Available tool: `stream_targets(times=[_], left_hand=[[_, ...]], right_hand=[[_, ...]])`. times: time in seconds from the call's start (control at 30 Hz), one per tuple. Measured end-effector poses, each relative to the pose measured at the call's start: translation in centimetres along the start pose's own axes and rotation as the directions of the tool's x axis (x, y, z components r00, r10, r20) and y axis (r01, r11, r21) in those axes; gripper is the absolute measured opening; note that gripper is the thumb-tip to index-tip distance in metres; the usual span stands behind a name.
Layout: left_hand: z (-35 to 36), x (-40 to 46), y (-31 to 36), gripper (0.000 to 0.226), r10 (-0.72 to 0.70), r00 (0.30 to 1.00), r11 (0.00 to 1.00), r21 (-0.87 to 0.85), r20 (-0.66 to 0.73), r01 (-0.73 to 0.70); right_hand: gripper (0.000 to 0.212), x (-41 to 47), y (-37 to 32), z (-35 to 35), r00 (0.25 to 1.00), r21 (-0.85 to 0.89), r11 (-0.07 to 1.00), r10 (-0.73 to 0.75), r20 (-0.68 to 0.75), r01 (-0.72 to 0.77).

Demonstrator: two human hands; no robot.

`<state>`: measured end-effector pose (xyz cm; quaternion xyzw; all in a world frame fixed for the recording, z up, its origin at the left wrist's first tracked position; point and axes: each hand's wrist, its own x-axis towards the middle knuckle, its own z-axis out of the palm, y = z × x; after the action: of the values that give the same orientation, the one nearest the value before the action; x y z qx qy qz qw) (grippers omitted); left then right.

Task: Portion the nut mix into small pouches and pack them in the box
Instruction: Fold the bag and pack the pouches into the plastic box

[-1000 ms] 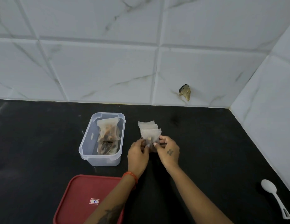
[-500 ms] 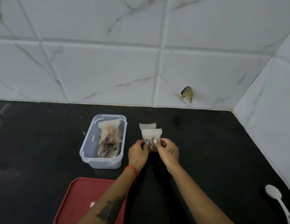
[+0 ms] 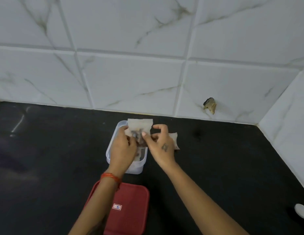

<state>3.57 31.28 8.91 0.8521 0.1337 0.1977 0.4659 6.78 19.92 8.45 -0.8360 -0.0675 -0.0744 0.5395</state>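
**Filled pouch hanging over the far end of the box**

I am holding a small translucent paper pouch with dark nut mix showing through it (image 3: pixel 139 128) between both hands, directly above the far end of the clear rectangular plastic box (image 3: pixel 110 150) on the black counter (image 3: pixel 46 158). My left hand (image 3: pixel 122 148) is pinching the pouch's left edge and my right hand (image 3: pixel 160 145) is pinching its right edge, thumb and fingertips curled onto the paper, so both grips are clasping the pouch itself. The pouch is standing upright, open flap to the far side, filled belly toward me.

The relation I am watching is straight down: the box is lying under the grip with its long axis running near to far, and pouches already packed are showing dimly through the near wall. My left hand is sitting over the box, so I judge it the nearer hand for lowering the pouch in. My right hand is off the box's right rim, and just beyond it another pale pouch (image 3: pixel 174 137) is lying on the counter. The red square plastic lid (image 3: pixel 129 209) is resting nearer to me.
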Motion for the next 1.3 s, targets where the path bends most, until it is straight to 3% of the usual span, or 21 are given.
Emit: stream_targets(times=[0.1, 0.17, 0.23, 0.33, 0.4, 0.57, 0.9, 1.0, 1.1, 1.2, 1.3], left_hand=[[-1.4, 0.8, -2.3, 0.049, -0.088, 0.985, 0.977, 0.207, 0.148, 0.056], [-1.4, 0.9, -3.3, 0.057, -0.125, 0.952, 0.893, 0.45, 0.279, -0.014], [-1.4, 0.8, -3.6, 0.053, -0.126, 0.933, 0.807, 0.582, 0.338, -0.102], [-1.6, 1.2, -4.0, 0.048, -0.061, 0.907, 0.78, 0.587, 0.418, -0.218], [-1.4, 1.6, -4.4, 0.061, -0.059, 0.837, 0.728, 0.597, 0.545, -0.337], [-1.1, 2.5, -4.9, 0.063, -0.238, 0.74, 0.629, 0.68, 0.629, -0.377], [-0.6, 3.6, -5.1, 0.069, -0.347, 0.66, 0.704, 0.65, 0.666, -0.286], [-0.5, 3.4, -5.4, 0.068, -0.291, 0.71, 0.747, 0.616, 0.641, -0.25], [-0.8, 2.9, -6.1, 0.048, -0.113, 0.842, 0.837, 0.507, 0.527, -0.205], [-0.8, 1.8, -5.7, 0.054, 0.033, 0.914, 0.914, 0.358, 0.405, -0.191], [0.0, 1.4, -4.3, 0.055, 0.15, 0.954, 0.968, 0.159, 0.26, -0.195]], right_hand=[[0.039, -0.1, 0.0, 2.8, 0.978, -0.345, 0.93, -0.057, 0.2, 0.124], [0.03, -0.3, 0.0, 3.6, 0.943, -0.557, 0.789, -0.084, 0.321, 0.26], [0.027, -0.4, -0.2, 3.6, 0.928, -0.663, 0.67, -0.109, 0.357, 0.334], [0.039, 0.3, 0.0, 3.4, 0.888, -0.644, 0.632, -0.168, 0.429, 0.431], [0.059, 0.8, 0.3, 3.3, 0.81, -0.568, 0.655, -0.119, 0.574, 0.498], [0.066, 1.8, 0.9, 3.7, 0.655, -0.575, 0.568, 0.081, 0.751, 0.589], [0.064, 2.5, 1.3, 4.8, 0.611, -0.626, 0.449, 0.201, 0.766, 0.638], [0.065, 2.2, 1.2, 4.5, 0.625, -0.602, 0.498, 0.143, 0.767, 0.624], [0.066, 1.9, 1.7, 4.1, 0.68, -0.487, 0.678, -0.027, 0.732, 0.551], [0.057, 1.7, 1.9, 3.2, 0.753, -0.272, 0.879, -0.135, 0.644, 0.391], [0.048, 1.8, 0.8, 1.2, 0.852, -0.088, 0.973, -0.141, 0.504, 0.213]])
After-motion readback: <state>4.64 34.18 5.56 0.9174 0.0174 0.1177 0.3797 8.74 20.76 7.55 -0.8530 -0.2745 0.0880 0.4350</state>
